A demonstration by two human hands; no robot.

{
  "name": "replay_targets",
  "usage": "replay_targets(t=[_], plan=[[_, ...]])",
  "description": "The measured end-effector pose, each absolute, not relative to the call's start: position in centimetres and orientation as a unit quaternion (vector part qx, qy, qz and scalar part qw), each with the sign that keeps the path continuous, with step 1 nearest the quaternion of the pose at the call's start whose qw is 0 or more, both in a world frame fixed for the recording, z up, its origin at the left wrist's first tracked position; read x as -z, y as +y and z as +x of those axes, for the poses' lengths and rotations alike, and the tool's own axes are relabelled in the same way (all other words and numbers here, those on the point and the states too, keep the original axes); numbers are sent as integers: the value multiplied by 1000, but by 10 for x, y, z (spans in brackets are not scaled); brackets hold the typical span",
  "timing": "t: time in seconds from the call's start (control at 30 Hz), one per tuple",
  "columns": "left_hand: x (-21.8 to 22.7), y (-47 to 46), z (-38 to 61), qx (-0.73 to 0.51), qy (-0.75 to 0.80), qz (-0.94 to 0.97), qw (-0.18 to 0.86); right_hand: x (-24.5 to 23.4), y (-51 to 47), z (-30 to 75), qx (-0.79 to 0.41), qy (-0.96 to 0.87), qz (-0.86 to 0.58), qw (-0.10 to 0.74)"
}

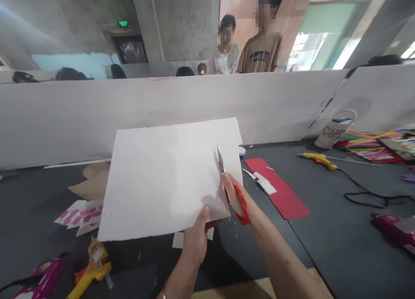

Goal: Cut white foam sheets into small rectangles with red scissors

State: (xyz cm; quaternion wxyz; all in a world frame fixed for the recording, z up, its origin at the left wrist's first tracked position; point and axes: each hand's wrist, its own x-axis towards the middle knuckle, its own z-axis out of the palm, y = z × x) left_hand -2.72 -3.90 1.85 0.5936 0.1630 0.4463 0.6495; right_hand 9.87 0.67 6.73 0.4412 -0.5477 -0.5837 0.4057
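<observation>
Left hand point(196, 236) grips light, stiff white card point(165, 178) at its 6 o'clock edge; right hand point(235, 195) closes on red-handled scissors point(244, 204).

Plain white card sheet point(165, 180). Scissors point(241, 202): red-orange handles, silver blades. Bright red card strip point(275, 186), white offcuts point(264, 182) on top. Paper scraps point(81, 214) w/ pink oval print. Brown kraft paper point(92, 182). Yellow glue gun point(319, 160), blk cord point(372, 198). 2nd glue gun point(92, 268), yellow + orange. Magenta pkg point(40, 279). Straws point(366, 140) in mixed green, yellow, pink. Dark grey table point(340, 243). Off-white partition point(162, 113).
</observation>
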Motion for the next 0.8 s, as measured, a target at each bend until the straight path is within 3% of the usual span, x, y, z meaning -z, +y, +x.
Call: replay_targets(t=[0.8], plan=[[-14, -39, -24, -652, 420, 166, 609, -67, 1, 97, -324, -601, -573, 453]])
